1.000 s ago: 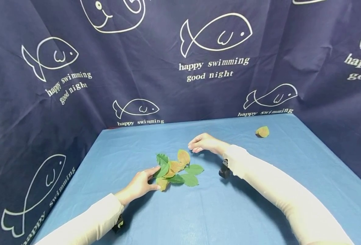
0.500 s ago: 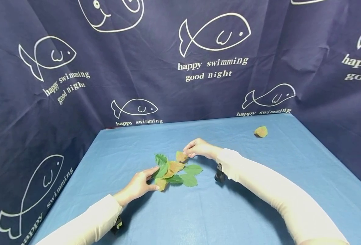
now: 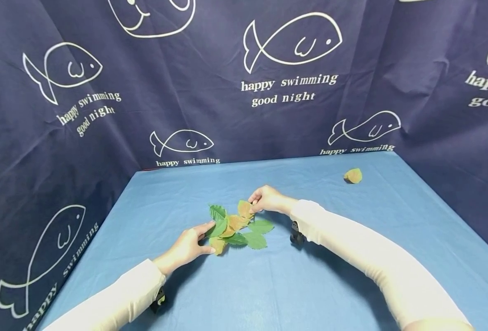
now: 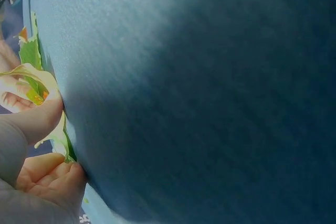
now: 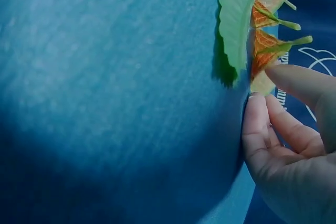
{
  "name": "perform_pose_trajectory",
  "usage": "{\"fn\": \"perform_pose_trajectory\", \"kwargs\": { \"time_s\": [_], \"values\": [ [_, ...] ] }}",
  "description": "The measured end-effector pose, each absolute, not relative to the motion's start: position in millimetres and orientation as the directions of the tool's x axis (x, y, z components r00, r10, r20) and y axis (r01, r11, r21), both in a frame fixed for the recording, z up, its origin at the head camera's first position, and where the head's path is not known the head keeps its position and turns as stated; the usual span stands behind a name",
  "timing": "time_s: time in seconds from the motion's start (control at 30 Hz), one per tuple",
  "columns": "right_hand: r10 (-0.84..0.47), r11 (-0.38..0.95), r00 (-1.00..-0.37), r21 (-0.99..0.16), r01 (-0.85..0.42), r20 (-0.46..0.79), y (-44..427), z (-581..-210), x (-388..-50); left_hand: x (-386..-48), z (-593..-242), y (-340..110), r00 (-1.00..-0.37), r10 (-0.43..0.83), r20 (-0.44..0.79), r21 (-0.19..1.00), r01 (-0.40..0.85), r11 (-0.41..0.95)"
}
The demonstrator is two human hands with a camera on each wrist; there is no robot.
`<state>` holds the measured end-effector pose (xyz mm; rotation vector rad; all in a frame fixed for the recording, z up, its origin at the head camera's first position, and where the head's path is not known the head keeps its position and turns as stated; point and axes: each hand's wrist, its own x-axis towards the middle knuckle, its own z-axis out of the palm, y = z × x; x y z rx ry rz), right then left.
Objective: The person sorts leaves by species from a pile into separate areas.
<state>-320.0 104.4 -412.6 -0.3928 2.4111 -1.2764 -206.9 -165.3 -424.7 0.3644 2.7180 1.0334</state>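
While an upper yellow leaf is pinched by the right hand, the leaf cluster on blue cloth is touched by the left hand, thumb spread from fingers, stems shown from right wrist, lone leaf from head only.

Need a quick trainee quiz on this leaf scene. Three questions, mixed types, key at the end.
1. Which hand is nearer the lone leaf?
2. True or false: the left hand touches the leaf cluster.
3. The right hand has its fingertips on: A) a green leaf at the cluster's near edge; B) a yellow-orange leaf at the cluster's far edge; C) the lone leaf.

Key: 1. The right hand. 2. True. 3. B.
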Motion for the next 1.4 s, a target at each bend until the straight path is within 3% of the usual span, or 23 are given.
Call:
{"fn": "perform_pose_trajectory", "kwargs": {
  "time_s": [0.6,1.0,1.4],
  "values": [
    [-0.387,0.606,-0.903,-0.79,-0.096,-0.188,98.8,-410.6,-317.9,-206.9,-420.7,-165.8,-0.945,0.313,-0.09,0.644,0.185,0.742],
    [-0.478,0.338,-0.858,-0.941,0.019,-0.189,101.6,-420.0,-321.8,-208.1,-425.1,-165.4,-0.947,0.309,-0.093,0.648,0.178,0.741],
    [-0.451,0.28,-0.868,-0.957,0.081,-0.206,101.1,-418.1,-320.8,-209.9,-423.5,-164.9,-0.947,0.306,-0.096,0.634,0.179,0.752]
  ]
}}
